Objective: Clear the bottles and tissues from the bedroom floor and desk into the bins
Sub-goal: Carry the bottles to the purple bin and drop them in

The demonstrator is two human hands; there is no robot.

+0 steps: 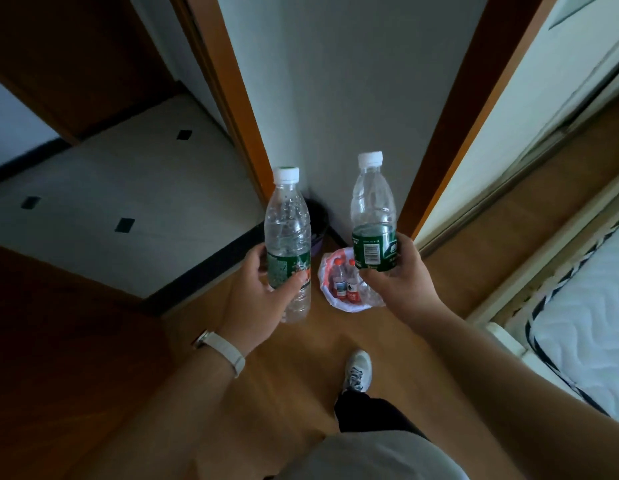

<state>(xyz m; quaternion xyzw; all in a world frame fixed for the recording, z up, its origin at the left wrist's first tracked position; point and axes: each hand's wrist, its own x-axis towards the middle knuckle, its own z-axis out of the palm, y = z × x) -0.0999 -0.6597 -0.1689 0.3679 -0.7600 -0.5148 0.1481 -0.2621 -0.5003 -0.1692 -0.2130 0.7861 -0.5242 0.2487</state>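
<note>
Clear plastic, white caps, green labels, that's both bottles. The left hand [257, 292] has its fingers [296, 280] curled round the left bottle [287, 237] at the label, and the right hand [401, 275] grips the right bottle [373, 216] the same way, low down. Both are held upright in the air, side by side but apart, over the wooden floor [301, 358]. Down between them a bin with a white liner [323, 271] sits in the corner, with two small red-capped bottles [346, 282] standing inside. A dark purple bin [318, 220] peeks out behind the left bottle. There's a white strap [225, 349] on the left wrist, a white shoe [358, 370] below, and a mattress [585, 327] off to the right.
</note>
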